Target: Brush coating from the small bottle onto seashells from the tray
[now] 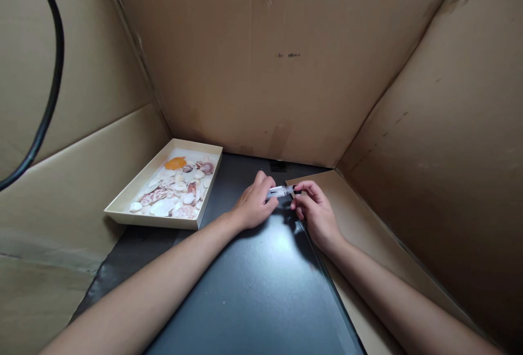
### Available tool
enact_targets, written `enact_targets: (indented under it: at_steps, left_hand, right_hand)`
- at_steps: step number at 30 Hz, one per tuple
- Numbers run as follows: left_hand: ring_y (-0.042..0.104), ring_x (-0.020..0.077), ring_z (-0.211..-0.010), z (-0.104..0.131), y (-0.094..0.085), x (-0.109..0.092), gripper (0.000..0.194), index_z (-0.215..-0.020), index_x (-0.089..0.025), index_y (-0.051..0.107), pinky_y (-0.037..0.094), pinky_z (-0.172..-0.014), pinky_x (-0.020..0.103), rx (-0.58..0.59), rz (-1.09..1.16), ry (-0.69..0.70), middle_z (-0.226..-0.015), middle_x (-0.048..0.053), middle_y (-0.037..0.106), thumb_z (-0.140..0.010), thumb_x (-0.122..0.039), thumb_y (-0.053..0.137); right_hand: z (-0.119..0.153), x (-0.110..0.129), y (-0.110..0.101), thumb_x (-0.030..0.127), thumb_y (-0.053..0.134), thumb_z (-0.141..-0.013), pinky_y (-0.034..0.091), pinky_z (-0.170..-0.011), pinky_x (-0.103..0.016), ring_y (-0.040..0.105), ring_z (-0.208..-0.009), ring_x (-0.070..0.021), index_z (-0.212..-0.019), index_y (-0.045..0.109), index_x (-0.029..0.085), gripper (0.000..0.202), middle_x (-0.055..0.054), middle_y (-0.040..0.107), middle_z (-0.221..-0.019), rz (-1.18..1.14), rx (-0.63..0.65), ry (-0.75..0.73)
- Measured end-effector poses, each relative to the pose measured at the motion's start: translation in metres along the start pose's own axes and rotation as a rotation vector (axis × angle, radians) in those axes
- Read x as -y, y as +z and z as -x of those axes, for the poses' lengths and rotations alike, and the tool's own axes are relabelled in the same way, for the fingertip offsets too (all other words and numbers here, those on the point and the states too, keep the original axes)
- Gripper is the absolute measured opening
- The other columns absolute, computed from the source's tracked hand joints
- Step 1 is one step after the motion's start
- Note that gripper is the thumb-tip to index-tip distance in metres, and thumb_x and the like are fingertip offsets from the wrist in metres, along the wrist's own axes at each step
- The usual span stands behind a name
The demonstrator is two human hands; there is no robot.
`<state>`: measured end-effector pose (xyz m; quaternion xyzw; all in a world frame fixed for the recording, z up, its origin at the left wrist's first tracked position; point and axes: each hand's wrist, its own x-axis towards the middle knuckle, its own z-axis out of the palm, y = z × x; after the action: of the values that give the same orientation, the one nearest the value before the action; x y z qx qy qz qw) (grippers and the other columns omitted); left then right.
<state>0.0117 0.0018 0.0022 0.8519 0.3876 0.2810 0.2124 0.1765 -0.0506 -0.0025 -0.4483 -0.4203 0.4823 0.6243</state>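
Note:
Between my two hands is a small clear and white tube with a dark end, lying sideways just over the table; its exact kind is too small to tell. The fingers of my left hand are closed around its left end. My right hand pinches the dark tip at the right with thumb and forefinger, its other fingers curled below. Left of my left hand stands a shallow cream box holding several seashells and an orange piece.
A dark, glossy tabletop lies under my hands. Cardboard walls enclose the back and both sides. A flat cardboard strip runs along the right edge. At the upper left a black cable hangs in a curve.

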Motion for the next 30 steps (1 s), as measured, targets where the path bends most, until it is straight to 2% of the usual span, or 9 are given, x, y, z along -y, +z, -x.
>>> enact_targets:
  at_steps: [7, 11, 17, 24, 30]
  left_hand:
    - [0.047, 0.016, -0.078, 0.0007, -0.0002, -0.0007, 0.01, -0.092, -0.021, 0.043, 0.041, -0.074, 0.033, 0.022, -0.023, 0.004, -0.096, 0.002, 0.04, -0.083, -0.027, 0.042]
    - [0.047, 0.016, -0.078, 0.0006, -0.0007, -0.0013, 0.011, -0.092, -0.021, 0.043, 0.041, -0.074, 0.032, 0.023, -0.027, 0.008, -0.096, 0.002, 0.04, -0.083, -0.027, 0.042]
    - [0.047, 0.0163, -0.079, 0.0006, -0.0008, -0.0017, 0.012, -0.092, -0.021, 0.042, 0.041, -0.074, 0.032, 0.025, -0.019, 0.026, -0.095, 0.002, 0.039, -0.082, -0.027, 0.043]
    - [0.046, 0.0163, -0.079, 0.0004, -0.0002, -0.0012, 0.01, -0.091, -0.021, 0.042, 0.04, -0.074, 0.032, 0.017, -0.007, 0.024, -0.095, 0.002, 0.04, -0.082, -0.026, 0.042]
    - [0.047, 0.0165, -0.079, 0.0002, -0.0003, -0.001, 0.009, -0.091, -0.021, 0.042, 0.041, -0.075, 0.033, 0.011, -0.004, 0.008, -0.095, 0.002, 0.039, -0.083, -0.026, 0.041]
  right_hand:
    - [-0.0007, 0.0001, -0.0002, 0.025, 0.061, -0.078, 0.031, -0.041, -0.017, 0.044, -0.047, -0.0072, -0.09, 0.056, 0.023, 0.013, 0.006, 0.055, -0.061, 0.013, 0.01, 0.014]
    - [-0.0014, -0.0003, 0.0013, 0.034, 0.064, -0.08, 0.031, -0.039, -0.017, 0.045, -0.049, -0.0075, -0.094, 0.057, 0.023, 0.019, 0.006, 0.053, -0.064, 0.039, -0.013, -0.003]
    - [-0.0006, -0.0009, 0.0031, 0.046, 0.065, -0.082, 0.029, -0.039, -0.017, 0.037, -0.046, -0.0064, -0.086, 0.057, 0.022, 0.026, 0.008, 0.044, -0.058, 0.077, -0.02, 0.003]
    - [-0.0013, -0.0016, 0.0017, 0.041, 0.066, -0.083, 0.028, -0.039, -0.018, 0.035, -0.045, -0.0067, -0.093, 0.059, 0.023, 0.022, 0.008, 0.042, -0.057, 0.072, 0.006, -0.062]
    - [0.0003, 0.0012, 0.0008, 0.026, 0.059, -0.08, 0.029, -0.04, -0.018, 0.037, -0.046, -0.0078, -0.098, 0.06, 0.023, 0.019, 0.008, 0.042, -0.056, 0.0, 0.017, 0.028]
